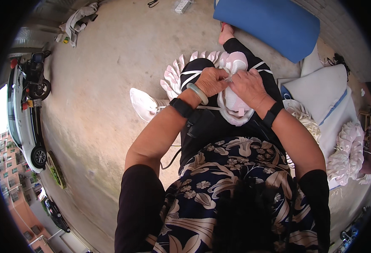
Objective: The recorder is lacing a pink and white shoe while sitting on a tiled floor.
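Observation:
A pink and white shoe upper [235,102] lies across my lap, its toe end pointing away from me and its open collar end toward me. My left hand [212,81], with a pale bangle at the wrist, is closed, its thumb and fingers pinched at the middle of the upper. Against it from the right, my right hand [249,87] is also closed on the upper, its fingertips meeting the left ones. Whether a thin lace runs between the fingertips is too small to tell. A curved row of similar uppers [168,80] fans around my left knee.
One pale upper [141,103] sticks out at the left. White straps [191,75] cross my black trousers. Bundles of uppers [346,145] lie at the right by white sheets [318,86]. Beyond are a blue rolled mat [267,27], a motorbike [38,82] and a white car [21,114].

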Tool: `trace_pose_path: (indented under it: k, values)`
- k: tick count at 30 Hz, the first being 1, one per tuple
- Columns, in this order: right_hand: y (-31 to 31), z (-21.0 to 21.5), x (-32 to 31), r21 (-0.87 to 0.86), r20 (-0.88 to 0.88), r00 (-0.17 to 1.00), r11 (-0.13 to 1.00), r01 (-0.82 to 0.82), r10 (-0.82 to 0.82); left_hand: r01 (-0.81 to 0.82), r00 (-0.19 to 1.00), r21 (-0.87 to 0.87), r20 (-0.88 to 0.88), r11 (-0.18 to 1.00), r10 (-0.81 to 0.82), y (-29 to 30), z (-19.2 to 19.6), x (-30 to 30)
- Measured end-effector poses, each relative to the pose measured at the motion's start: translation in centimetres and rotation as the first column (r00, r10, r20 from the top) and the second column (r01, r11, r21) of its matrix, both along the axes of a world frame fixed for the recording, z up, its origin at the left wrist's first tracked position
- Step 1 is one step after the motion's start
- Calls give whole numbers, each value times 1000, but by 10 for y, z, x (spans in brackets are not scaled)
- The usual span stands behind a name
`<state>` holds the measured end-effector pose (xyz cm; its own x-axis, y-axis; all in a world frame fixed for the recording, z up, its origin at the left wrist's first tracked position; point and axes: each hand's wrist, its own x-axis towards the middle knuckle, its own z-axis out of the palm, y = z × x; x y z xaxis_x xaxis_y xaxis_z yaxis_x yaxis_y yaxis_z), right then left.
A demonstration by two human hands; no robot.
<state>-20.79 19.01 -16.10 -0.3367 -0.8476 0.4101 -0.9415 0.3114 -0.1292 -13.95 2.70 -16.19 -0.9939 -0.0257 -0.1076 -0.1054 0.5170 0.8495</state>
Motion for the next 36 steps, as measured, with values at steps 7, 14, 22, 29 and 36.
trace_pose_path:
  k: [7, 14, 22, 29, 36]
  values:
    - [-6, 22, 2, 309, -20, 1000, 951, 10, -5, -137, 990, -87, -28, 987, 135, 14, -2, 16]
    - [104, 16, -4, 33, 362, 932, 999, -42, 28, -123, 963, -175, -259, 977, 75, 40, 20, 75]
    - [264, -21, -16, 165, 915, 208, 790, 591, -347, 132, 968, -196, -187, 972, -169, 32, 34, 87]
    - [134, 91, -41, -487, 873, 277, 720, 493, 401, 230, 959, -302, -89, 925, -268, 33, 41, 92]
    - [86, 122, -36, -602, 598, -247, 630, 489, 763, 154, 951, -271, -220, 950, -216, 30, 37, 79]
